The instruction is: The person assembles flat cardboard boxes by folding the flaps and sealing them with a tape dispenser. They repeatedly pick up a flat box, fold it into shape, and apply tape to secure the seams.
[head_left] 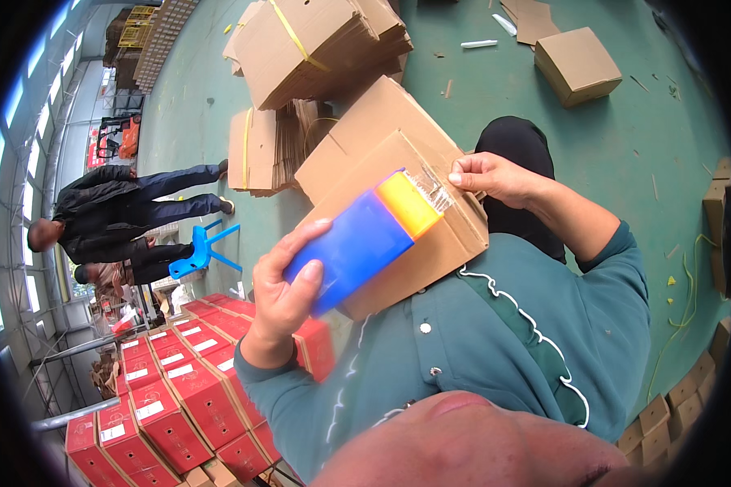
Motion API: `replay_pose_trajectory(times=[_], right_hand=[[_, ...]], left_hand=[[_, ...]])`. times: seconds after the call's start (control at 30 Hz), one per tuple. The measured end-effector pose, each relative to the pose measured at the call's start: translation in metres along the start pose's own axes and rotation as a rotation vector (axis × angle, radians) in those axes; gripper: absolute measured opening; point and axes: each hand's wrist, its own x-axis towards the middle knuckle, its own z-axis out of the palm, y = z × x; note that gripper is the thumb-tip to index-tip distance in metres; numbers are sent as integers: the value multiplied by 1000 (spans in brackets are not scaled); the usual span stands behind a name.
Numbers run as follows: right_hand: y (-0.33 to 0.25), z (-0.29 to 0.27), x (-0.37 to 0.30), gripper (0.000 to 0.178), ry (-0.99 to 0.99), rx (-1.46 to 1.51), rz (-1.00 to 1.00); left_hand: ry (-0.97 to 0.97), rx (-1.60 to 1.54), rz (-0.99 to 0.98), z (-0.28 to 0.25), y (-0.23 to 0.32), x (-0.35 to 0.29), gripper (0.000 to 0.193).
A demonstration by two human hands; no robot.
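Observation:
A brown cardboard box [382,146] rests against my green-sleeved chest. My left hand [280,296] grips a blue tape dispenser with an orange end [365,231], which lies along the box's side. A strip of clear tape [434,188] runs from the orange end to the box's corner. My right hand [487,174] presses its fingertips on that tape at the box's edge.
Bundles of flat cardboard [317,45] tied with yellow straps lie on the green floor beyond the box. A closed small carton [577,65] sits far right. Rows of red boxes [187,381] are stacked at lower left. Two people [114,211] and a blue stool [207,247] are at the left.

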Motion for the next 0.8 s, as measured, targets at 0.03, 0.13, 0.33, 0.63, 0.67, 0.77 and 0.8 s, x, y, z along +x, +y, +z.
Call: replay_pose_trajectory(times=[0.03, 0.13, 0.33, 0.63, 0.67, 0.77, 0.8], right_hand=[[6, 0, 2, 28, -22, -9, 23], [19, -3, 1, 39, 86, -320, 65], [13, -24, 26, 50, 410, -276, -294], [3, 55, 71, 47, -53, 274, -451], [17, 48, 72, 44, -67, 293, -361], [58, 5, 80, 36, 4, 274, -87], [59, -14, 88, 35, 59, 187, -79]], left_hand=[[-2, 3, 1, 0, -1, -1, 42], [32, -27, -4, 4, -3, -6, 42], [48, -49, -9, 5, -7, -9, 42], [-104, -88, -52, -10, 1, -7, 37], [-68, -63, 103, -8, -9, -12, 36], [7, -118, 93, -7, -14, -22, 37], [20, -105, 96, -8, -17, -24, 38]])
